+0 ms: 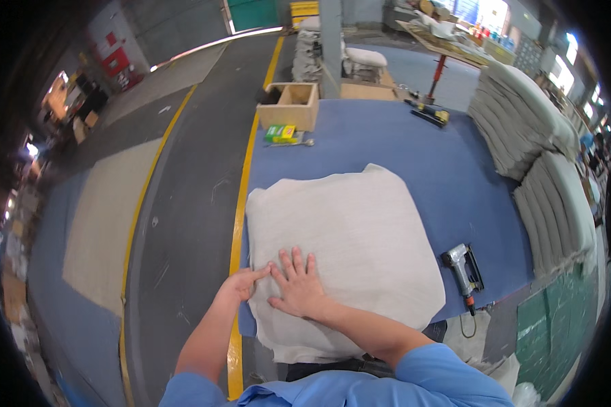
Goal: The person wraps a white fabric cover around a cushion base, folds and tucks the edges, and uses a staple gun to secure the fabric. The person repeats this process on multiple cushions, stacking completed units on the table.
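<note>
A cream fabric-covered cushion panel (346, 224), squarish with rounded corners, lies on a blue-covered worktable (475, 183) and reaches over its near edge. My right hand (297, 288) rests flat on the fabric near the left side, fingers spread. Beside it, my left hand (241, 282) is closed at the panel's left edge, pinching the fabric there; its lower fingers are partly hidden. To the right of the panel lies a silver air staple gun (460, 266) with an orange fitting and a hose at its handle end.
At the table's far left stand a wooden divided box (307, 115) and a small green-yellow carton (280, 133). A yellow-black power tool (433, 114) lies at the far right. Stacked cream panels (519, 119) line the right side. Left runs a grey aisle (190, 203) with yellow lines.
</note>
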Demonstrator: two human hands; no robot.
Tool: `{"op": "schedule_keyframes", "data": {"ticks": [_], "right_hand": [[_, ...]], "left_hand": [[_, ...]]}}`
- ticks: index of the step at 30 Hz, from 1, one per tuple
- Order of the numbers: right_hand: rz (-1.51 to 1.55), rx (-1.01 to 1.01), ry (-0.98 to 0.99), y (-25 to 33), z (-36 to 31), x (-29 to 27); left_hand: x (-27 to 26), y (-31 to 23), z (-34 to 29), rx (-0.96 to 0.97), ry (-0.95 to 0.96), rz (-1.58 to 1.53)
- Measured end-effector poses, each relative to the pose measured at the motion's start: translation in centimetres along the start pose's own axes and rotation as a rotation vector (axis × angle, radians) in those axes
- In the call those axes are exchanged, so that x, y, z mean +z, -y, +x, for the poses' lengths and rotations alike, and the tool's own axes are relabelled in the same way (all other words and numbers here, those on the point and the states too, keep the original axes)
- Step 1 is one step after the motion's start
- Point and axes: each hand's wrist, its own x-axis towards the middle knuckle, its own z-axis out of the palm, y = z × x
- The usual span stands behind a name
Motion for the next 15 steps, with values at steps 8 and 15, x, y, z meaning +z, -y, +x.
{"op": "schedule_keyframes", "data": {"ticks": [8,15], "right_hand": [[0.028,0.007,-0.057,-1.8,-2.3,-0.3],[0.06,-0.039,-0.082,-2.2,-2.4,-0.4]], "left_hand": [[7.7,1.7,1.3,0.439,-0.518,-0.104],[10.4,2.5,0.8,0.614,-1.026,0.495]]}}
